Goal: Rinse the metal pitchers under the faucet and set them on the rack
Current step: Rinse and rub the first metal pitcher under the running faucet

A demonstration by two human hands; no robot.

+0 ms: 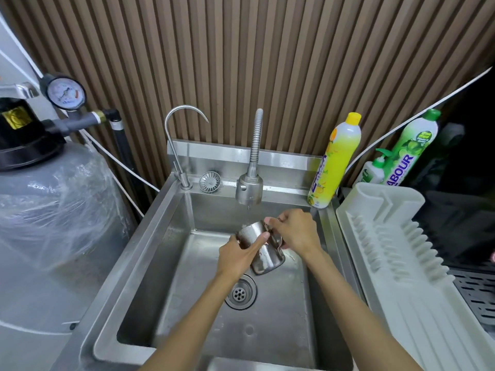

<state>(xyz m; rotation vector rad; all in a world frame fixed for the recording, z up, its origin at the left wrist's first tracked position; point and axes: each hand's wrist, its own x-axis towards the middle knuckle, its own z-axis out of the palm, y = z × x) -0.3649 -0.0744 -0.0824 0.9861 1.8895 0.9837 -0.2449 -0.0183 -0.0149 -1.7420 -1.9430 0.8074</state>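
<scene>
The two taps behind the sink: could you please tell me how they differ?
The left tap is slim and smooth with a high arch; the right tap has a ribbed neck and a bulky head. No water shows at the left tap; the right tap runs water onto the pitcher. Both are bare metal, mounted on the back ledge of the sink.

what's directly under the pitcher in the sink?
Bare sink floor, drain just nearer the camera. Both the left hand and right hand hold the pitcher tilted above it; the floor patch behind them is hidden.
</scene>
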